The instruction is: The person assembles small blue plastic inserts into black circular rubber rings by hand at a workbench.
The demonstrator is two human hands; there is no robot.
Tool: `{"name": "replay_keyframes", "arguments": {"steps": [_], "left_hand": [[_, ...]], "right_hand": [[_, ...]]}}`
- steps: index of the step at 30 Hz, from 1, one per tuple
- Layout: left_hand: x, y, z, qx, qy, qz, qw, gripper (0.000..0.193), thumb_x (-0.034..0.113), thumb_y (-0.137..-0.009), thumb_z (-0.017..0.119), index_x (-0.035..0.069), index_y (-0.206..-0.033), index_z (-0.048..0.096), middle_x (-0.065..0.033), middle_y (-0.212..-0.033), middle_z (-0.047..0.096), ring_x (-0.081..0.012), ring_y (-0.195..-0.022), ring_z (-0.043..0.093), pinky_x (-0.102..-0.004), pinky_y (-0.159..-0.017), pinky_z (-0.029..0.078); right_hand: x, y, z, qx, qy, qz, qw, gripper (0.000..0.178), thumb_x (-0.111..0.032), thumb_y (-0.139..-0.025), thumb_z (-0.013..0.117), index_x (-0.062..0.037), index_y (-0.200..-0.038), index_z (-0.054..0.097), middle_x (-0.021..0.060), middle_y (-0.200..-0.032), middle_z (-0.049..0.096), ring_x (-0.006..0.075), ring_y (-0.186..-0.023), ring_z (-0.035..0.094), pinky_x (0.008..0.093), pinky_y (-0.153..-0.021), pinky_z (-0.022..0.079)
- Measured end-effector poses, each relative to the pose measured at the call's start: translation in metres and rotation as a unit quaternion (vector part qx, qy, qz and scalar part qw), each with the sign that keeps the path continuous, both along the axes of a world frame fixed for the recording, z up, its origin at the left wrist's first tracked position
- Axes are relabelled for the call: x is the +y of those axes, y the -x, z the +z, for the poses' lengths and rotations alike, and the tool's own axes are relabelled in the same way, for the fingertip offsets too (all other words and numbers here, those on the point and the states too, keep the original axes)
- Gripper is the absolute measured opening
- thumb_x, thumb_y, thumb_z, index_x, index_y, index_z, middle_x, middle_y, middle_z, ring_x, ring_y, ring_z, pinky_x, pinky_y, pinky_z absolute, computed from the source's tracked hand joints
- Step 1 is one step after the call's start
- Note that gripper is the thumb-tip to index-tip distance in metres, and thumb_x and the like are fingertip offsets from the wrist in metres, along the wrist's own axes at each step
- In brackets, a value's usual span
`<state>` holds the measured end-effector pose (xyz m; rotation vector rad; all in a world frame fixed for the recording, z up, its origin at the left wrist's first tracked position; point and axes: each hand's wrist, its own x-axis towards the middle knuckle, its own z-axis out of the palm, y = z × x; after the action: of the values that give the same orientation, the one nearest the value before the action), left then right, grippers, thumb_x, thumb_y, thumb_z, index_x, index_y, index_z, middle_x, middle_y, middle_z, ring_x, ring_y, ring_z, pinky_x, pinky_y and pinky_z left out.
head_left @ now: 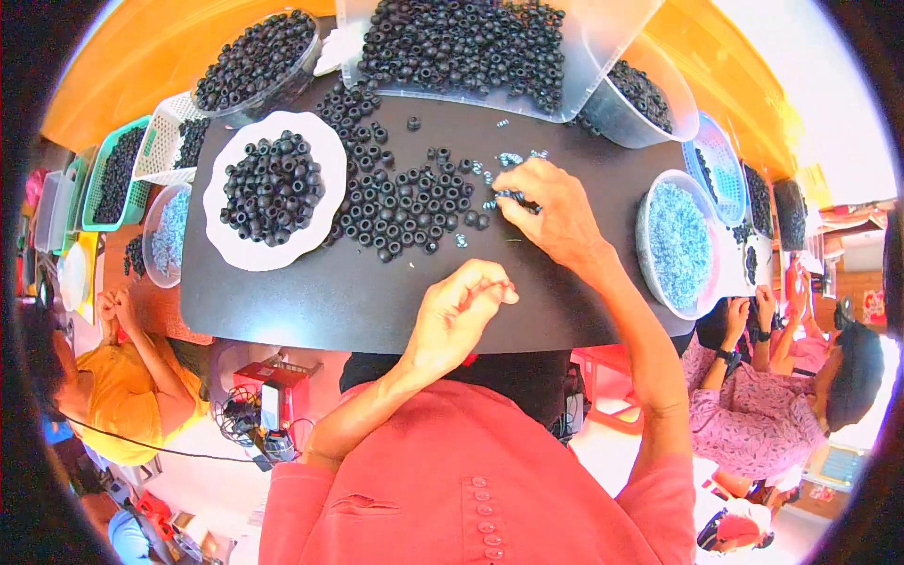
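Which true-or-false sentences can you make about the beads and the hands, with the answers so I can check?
1. The plate is white. True.
2. Black beads are piled on the plate. True.
3. The right hand is farther across the table than the left hand. True.
4. The left hand is touching the plate. False: it is apart from it, to its right.
5. All the black beads are on the plate. False: many lie loose on the table.
6. Both hands wear gloves. False: they are bare.

Well left of the fingers point(511, 178) sits someone in yellow point(122, 395); well right, somebody in patterned pink point(758, 424); lower down, a red stool point(607, 355).
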<state>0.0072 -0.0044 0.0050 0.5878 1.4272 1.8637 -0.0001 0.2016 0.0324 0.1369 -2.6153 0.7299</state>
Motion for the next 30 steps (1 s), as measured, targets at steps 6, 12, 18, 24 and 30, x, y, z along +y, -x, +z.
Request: {"name": "replay_keyframes", "arguments": {"steps": [6, 12, 18, 24, 30], "left_hand": [[0.000, 0.000, 0.004, -0.019, -0.029, 0.004, 0.999, 0.007, 0.005, -0.093, 0.048, 0.002, -0.098, 0.053, -0.0027, -0.089, 0.061, -0.0075, -0.087, 0.056, -0.0237, -0.079, 0.045], [-0.003, 0.001, 0.007, -0.021, -0.034, 0.005, 0.999, 0.007, 0.004, -0.093, 0.049, 0.002, -0.098, 0.053, -0.0026, -0.088, 0.061, -0.0084, -0.088, 0.057, -0.0244, -0.079, 0.046], [-0.004, 0.002, 0.012, 0.014, -0.022, 0.007, 1.000, 0.006, 0.004, -0.092, 0.049, 0.002, -0.097, 0.053, -0.0033, -0.087, 0.061, -0.0085, -0.087, 0.058, -0.0247, -0.078, 0.046], [-0.001, 0.002, 0.003, -0.001, -0.033, 0.010, 0.999, 0.011, 0.008, -0.094, 0.048, 0.002, -0.099, 0.057, -0.0047, -0.092, 0.065, -0.0093, -0.087, 0.059, -0.0236, -0.075, 0.045], [0.001, 0.002, -0.003, -0.034, -0.033, 0.003, 0.999, 0.011, 0.007, -0.094, 0.049, 0.001, -0.099, 0.056, -0.0057, -0.094, 0.064, -0.0122, -0.090, 0.060, -0.0271, -0.085, 0.046]], "right_hand": [[-0.023, 0.024, 0.017, -0.073, 0.018, -0.039, 0.996, 0.008, -0.015, -0.076, 0.065, -0.0080, -0.081, 0.064, 0.0068, -0.079, 0.063, 0.0273, -0.068, 0.061, 0.0390, -0.068, 0.047], [-0.024, 0.075, 0.009, -0.012, -0.018, 0.096, 0.995, 0.017, -0.002, -0.075, 0.060, -0.0020, -0.091, 0.064, 0.0114, -0.083, 0.063, 0.0254, -0.067, 0.060, 0.0339, -0.062, 0.048], [-0.018, 0.094, 0.012, -0.096, -0.046, 0.142, 0.984, 0.017, -0.002, -0.074, 0.059, -0.0016, -0.090, 0.064, 0.0142, -0.080, 0.062, 0.0295, -0.071, 0.062, 0.0376, -0.064, 0.048], [-0.016, 0.089, 0.016, -0.050, -0.033, 0.129, 0.990, 0.016, -0.004, -0.075, 0.060, -0.0010, -0.090, 0.064, 0.0126, -0.074, 0.060, 0.0256, -0.066, 0.060, 0.0345, -0.062, 0.048], [-0.024, 0.079, 0.014, -0.027, 0.009, 0.127, 0.991, 0.014, -0.007, -0.076, 0.062, -0.0014, -0.089, 0.065, 0.0113, -0.074, 0.060, 0.0231, -0.066, 0.059, 0.0338, -0.062, 0.048]]}}
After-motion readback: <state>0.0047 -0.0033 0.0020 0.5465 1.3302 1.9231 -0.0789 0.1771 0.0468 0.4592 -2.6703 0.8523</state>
